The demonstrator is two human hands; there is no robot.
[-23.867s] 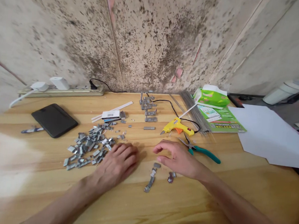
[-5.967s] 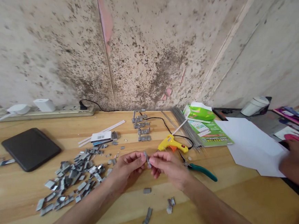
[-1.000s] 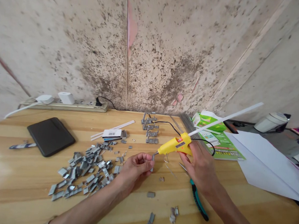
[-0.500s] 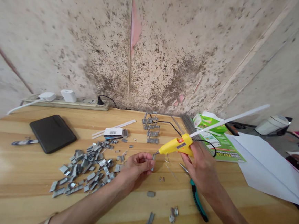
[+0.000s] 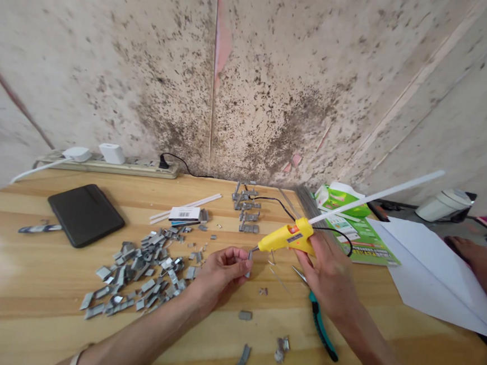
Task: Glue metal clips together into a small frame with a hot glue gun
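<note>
My left hand [image 5: 224, 271] pinches a small block of staples [image 5: 249, 263] upright between thumb and fingers. A yellow hot glue gun [image 5: 285, 237] is in my right hand [image 5: 325, 267], its fingers wrapped round the handle. The nozzle meets the top of the staple block; whether glue is coming out is too small to tell. A long white glue stick [image 5: 377, 196] juts from the back of the gun. Left of my left hand spreads a pile of loose staple pieces [image 5: 147, 276]. Another staple piece [image 5: 245, 315] lies on the table below the hands.
Pliers with teal handles [image 5: 320, 326] lie beside my right forearm. Joined staple pieces [image 5: 249, 214] stand at the back. A black tablet [image 5: 86, 215] and a power strip [image 5: 139, 167] are on the left. Another person's hand [image 5: 469, 251] rests over white paper [image 5: 435, 265] at right.
The other person's hand at the right has come further in over the white paper. My hands, the glue gun and the staple block look nearly still.
</note>
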